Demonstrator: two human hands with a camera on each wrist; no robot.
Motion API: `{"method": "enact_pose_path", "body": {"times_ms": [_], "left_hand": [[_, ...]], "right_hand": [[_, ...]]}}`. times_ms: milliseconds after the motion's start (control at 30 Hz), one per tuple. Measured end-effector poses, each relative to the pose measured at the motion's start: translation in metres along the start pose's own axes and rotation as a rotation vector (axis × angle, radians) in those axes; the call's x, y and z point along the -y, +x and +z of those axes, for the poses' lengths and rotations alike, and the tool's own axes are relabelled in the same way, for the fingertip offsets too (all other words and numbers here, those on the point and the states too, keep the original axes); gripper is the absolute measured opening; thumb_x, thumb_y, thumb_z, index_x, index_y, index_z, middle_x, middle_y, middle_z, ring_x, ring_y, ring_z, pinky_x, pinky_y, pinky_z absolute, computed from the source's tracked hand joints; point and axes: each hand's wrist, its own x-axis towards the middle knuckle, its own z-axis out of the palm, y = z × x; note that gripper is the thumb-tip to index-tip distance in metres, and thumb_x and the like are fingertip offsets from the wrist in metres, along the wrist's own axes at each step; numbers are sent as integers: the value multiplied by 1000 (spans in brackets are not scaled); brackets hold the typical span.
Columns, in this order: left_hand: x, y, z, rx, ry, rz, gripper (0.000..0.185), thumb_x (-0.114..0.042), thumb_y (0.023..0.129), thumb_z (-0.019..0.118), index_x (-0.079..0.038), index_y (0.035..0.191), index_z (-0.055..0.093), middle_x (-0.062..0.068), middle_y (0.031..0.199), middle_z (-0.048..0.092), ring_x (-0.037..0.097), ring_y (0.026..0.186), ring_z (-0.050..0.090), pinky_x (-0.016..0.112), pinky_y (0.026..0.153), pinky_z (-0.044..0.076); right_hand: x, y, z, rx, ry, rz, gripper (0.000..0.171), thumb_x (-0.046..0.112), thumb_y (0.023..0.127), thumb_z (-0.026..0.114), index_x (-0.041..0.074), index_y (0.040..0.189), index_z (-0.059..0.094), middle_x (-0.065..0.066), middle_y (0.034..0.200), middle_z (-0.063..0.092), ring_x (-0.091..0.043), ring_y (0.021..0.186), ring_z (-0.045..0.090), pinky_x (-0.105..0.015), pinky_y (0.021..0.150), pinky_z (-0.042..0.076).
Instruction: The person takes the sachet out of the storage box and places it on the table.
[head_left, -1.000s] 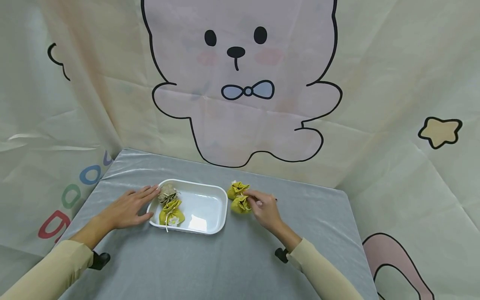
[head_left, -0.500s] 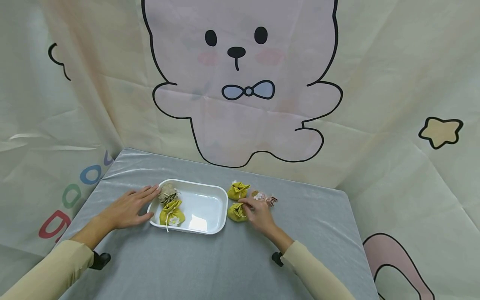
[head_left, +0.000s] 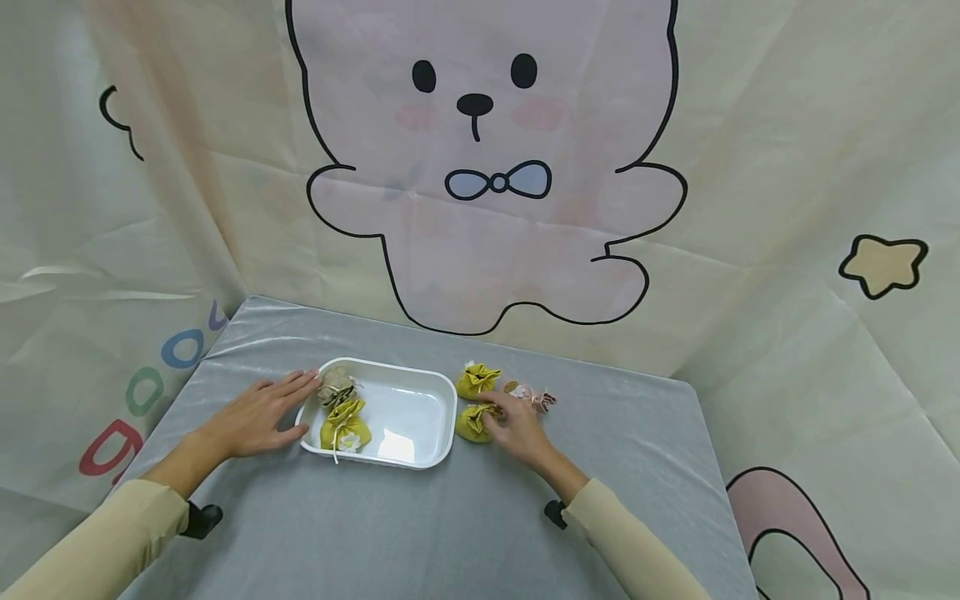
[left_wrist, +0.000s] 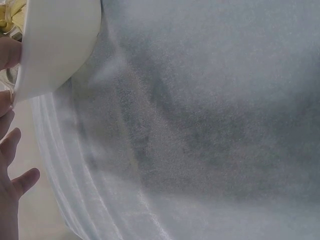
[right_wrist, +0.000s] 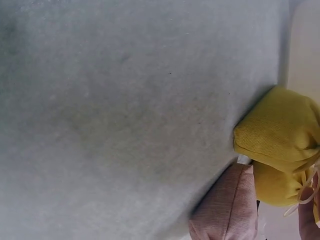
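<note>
right hand [head_left: 517,427] pinching a small yellow drawstring cloth pouch [head_left: 472,422] beside the white rectangular plastic tray [head_left: 435,417].
head view: left hand [head_left: 258,414] is lying flat, fingers straight, touching the tray's left rim; two pouches are sitting inside. left wrist view: fingertips [left_wrist: 9,52] are resting against the tray [left_wrist: 55,45]. right wrist view: the yellow pouch [right_wrist: 280,135] is sitting by a pink cloth pouch [right_wrist: 227,210] on grey cloth.

Both arms wear long, plain pale-yellow sleeves ending at the wrists. Left hand [head_left: 255,414] and right hand [head_left: 519,432] are bare, without rings.
</note>
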Motion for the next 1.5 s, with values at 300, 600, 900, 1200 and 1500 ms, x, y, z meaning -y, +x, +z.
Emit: {"method": "enact_pose_path", "body": {"times_ms": [300, 600, 900, 1200, 1500], "left_hand": [[-2, 1, -2, 17, -3, -13, 75, -38, 90, 66, -1, 150, 42, 21, 152, 42, 41, 136, 44, 63, 98, 39], [-2, -1, -2, 8, -6, 4, 74, -38, 90, 66, -1, 150, 42, 20, 153, 42, 40, 136, 44, 63, 97, 40], [-2, 0, -2, -5, -4, 16, 73, -38, 90, 67, -1, 148, 44, 21, 151, 44, 41, 135, 45, 63, 95, 41], [-2, 3, -1, -36, -7, 29, 75, -38, 87, 70, -1, 147, 46, 21, 149, 46, 41, 133, 47, 63, 94, 41], [-1, 3, 1, 4, -1, -3, 76, -39, 87, 70, -2, 149, 44, 19, 152, 43, 42, 136, 43, 63, 96, 40]], "right_hand": [[14, 3, -4, 38, -30, -31, 34, 9, 90, 66, 6, 124, 67, -4, 124, 68, -19, 120, 61, -43, 99, 48], [45, 24, 2, 104, -5, -30, 41, 18, 93, 67, 7, 131, 63, -6, 130, 65, -21, 123, 59, -45, 101, 47], [71, 49, 24, 243, 196, 96, 55, 26, 92, 71, 8, 141, 54, -9, 136, 61, -19, 123, 59, -44, 104, 45], [90, 68, 48, 332, 223, 135, 59, 28, 92, 72, 9, 143, 52, -10, 142, 57, -20, 123, 60, -35, 103, 45], [107, 78, 78, 400, 239, 127, 61, 30, 92, 72, 3, 142, 52, -11, 143, 56, -23, 122, 61, -35, 101, 47]]}}
